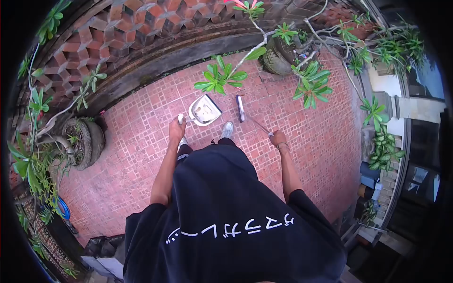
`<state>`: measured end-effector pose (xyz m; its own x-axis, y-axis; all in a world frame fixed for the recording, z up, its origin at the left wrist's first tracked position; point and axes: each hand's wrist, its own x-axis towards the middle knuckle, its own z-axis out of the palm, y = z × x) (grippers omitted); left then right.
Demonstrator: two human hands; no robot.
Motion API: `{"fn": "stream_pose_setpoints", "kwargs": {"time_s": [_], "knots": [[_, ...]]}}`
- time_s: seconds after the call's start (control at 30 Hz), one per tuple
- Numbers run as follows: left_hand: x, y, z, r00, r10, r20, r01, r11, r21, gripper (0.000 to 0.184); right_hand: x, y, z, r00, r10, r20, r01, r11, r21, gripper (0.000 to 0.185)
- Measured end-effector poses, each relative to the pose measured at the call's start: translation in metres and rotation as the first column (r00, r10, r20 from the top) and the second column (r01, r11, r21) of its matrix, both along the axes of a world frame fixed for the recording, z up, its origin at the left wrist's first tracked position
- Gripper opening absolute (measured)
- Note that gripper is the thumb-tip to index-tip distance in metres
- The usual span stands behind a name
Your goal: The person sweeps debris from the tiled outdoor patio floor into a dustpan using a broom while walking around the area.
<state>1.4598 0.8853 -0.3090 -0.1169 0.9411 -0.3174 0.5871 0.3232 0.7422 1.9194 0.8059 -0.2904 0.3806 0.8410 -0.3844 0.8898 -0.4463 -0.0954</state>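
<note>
My left hand (177, 128) is closed round the handle of a white dustpan (205, 111), whose dark front edge faces right. Some debris shows inside the pan. In my right hand (278, 138) is the thin handle of a broom, gripped near its upper end. The broom's narrow head (240, 108), dark on one side and pale on the other, stands on the tiles a short way right of the dustpan, apart from it. My shoe (227, 129) is between and below the two.
Red patterned tiles (141, 141) make up the floor. A large plant pot (85, 141) stands at the left, another pot (277, 59) by the brick wall (108, 37). Leafy branches (219, 78) hang over the floor ahead. A blue hose (62, 208) lies at the lower left.
</note>
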Motion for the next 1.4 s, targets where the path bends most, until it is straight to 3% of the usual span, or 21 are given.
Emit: {"fn": "stream_pose_setpoints", "kwargs": {"time_s": [0.07, 0.17, 0.27, 0.37, 0.47, 0.53, 0.63, 0.8, 0.9, 0.93, 1.03, 1.17, 1.3, 1.37, 1.4], "knots": [[0.027, -0.002, -0.003, 0.999, 0.03, -0.027, -0.031, 0.999, -0.045, 0.023, 0.025, 0.044, -0.005, 0.995, 0.095, 0.025, -0.095, 0.995, 0.019, 0.035], [0.066, -0.003, -0.014, 0.997, 0.068, -0.025, -0.065, 0.992, 0.11, 0.022, 0.057, 0.106, -0.017, 0.983, 0.154, 0.103, -0.148, 0.987, -0.065, 0.032], [0.097, -0.006, -0.035, 0.994, 0.073, -0.087, -0.067, 0.996, 0.067, 0.023, 0.076, 0.164, -0.029, 0.952, 0.275, 0.135, -0.276, 0.961, -0.016, 0.029], [0.12, 0.0, -0.032, 0.987, 0.115, -0.111, -0.113, 0.993, 0.022, 0.024, 0.096, 0.198, -0.072, 0.916, 0.383, 0.117, -0.363, 0.918, -0.161, 0.028], [0.13, 0.0, -0.03, 0.976, 0.188, -0.108, -0.192, 0.981, -0.025, 0.022, 0.082, 0.204, -0.084, 0.911, 0.413, 0.011, -0.402, 0.892, -0.206, 0.029], [0.123, 0.003, -0.041, 0.981, 0.115, -0.159, -0.12, 0.992, -0.023, 0.019, 0.061, 0.204, -0.083, 0.908, 0.415, -0.053, -0.416, 0.884, -0.213, 0.029], [0.121, -0.001, -0.051, 0.974, 0.121, -0.19, -0.13, 0.991, -0.04, 0.019, 0.054, 0.182, -0.069, 0.776, 0.595, -0.209, -0.628, 0.757, -0.179, 0.026], [0.128, 0.001, -0.051, 0.965, 0.161, -0.207, -0.176, 0.983, -0.056, 0.021, 0.092, 0.196, -0.038, 0.716, 0.613, -0.333, -0.649, 0.761, 0.007, 0.02], [0.126, -0.004, -0.051, 0.961, 0.182, -0.21, -0.197, 0.979, -0.052, 0.023, 0.107, 0.206, -0.014, 0.759, 0.26, -0.597, -0.402, 0.908, -0.116, 0.016], [0.125, -0.007, -0.051, 0.958, 0.192, -0.213, -0.207, 0.977, -0.053, 0.024, 0.104, 0.208, -0.007, 0.758, 0.265, -0.597, -0.406, 0.907, -0.113, 0.016], [0.126, -0.017, -0.047, 0.944, 0.251, -0.213, -0.268, 0.962, -0.056, 0.024, 0.077, 0.21, 0.023, 0.826, 0.466, -0.319, -0.473, 0.879, 0.059, 0.017], [0.13, -0.032, -0.046, 0.93, 0.305, -0.204, -0.322, 0.946, -0.051, 0.024, 0.075, 0.209, -0.011, 0.856, 0.494, -0.149, -0.511, 0.853, -0.108, 0.02], [0.133, -0.045, -0.044, 0.93, 0.315, -0.189, -0.33, 0.942, -0.054, 0.026, 0.043, 0.182, -0.04, 0.812, 0.574, -0.104, -0.582, 0.809, -0.079, 0.023], [0.132, -0.052, -0.044, 0.931, 0.313, -0.186, -0.329, 0.943, -0.059, 0.026, 0.026, 0.166, -0.032, 0.812, 0.538, -0.227, -0.583, 0.767, -0.269, 0.024], [0.131, -0.055, -0.044, 0.931, 0.317, -0.183, -0.332, 0.942, -0.057, 0.025, 0.026, 0.162, -0.033, 0.81, 0.539, -0.23, -0.585, 0.765, -0.269, 0.024]]}}
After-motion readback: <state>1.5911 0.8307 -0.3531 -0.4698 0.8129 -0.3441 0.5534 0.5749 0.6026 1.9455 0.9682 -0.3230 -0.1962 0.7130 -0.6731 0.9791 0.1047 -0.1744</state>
